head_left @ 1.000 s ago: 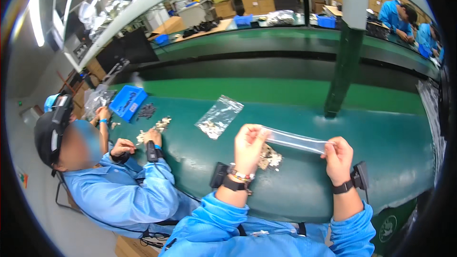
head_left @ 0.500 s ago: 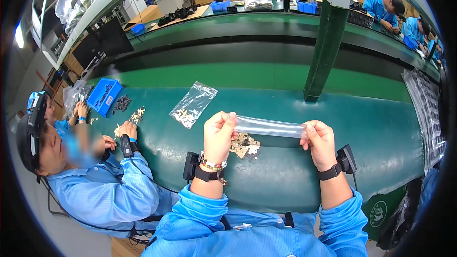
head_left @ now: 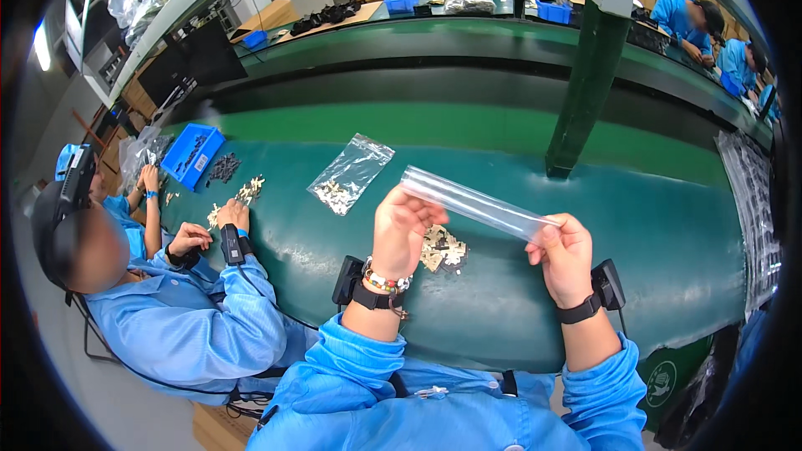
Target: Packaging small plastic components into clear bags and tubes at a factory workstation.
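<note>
While both hands pinch clear bag [head_left: 480,202] ends, left hand [head_left: 403,230], right hand [head_left: 564,255], above green bench [head_left: 652,225].

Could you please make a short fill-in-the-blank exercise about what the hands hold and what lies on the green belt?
1. The left hand and the right hand hold a clear plastic bag by its two ____.
2. Under the bag, a pile of small pale parts lies on the ____ belt.
3. A second bag lies flat to the ____ of the left hand.

Missing words: ends; green; left
</note>
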A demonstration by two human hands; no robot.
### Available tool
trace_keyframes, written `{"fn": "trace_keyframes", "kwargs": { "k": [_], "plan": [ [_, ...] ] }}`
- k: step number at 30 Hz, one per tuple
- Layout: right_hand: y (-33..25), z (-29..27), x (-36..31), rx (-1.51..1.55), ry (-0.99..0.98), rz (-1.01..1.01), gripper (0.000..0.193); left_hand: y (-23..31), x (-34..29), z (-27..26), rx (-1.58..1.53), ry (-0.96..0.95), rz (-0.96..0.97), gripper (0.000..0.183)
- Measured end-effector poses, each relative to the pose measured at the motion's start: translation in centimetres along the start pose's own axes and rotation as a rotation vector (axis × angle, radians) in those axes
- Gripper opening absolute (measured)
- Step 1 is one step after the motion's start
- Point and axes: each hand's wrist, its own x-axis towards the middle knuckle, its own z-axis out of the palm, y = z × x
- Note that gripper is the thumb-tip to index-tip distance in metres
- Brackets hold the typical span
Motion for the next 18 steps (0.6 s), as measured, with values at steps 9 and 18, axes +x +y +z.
{"fn": "trace_keyframes", "kwargs": {
  "k": [9,18],
  "plan": [
    [0.65,0.55,-0.98,-0.272,-0.22,0.019,0.025,-0.67,-0.63,0.79,0.309,0.085,-0.079,0.023],
    [0.58,0.62,-0.86,-0.272,-0.242,0.23,0.036,-0.14,-0.56,0.97,0.51,0.022,-0.201,0.016]
  ]
}}
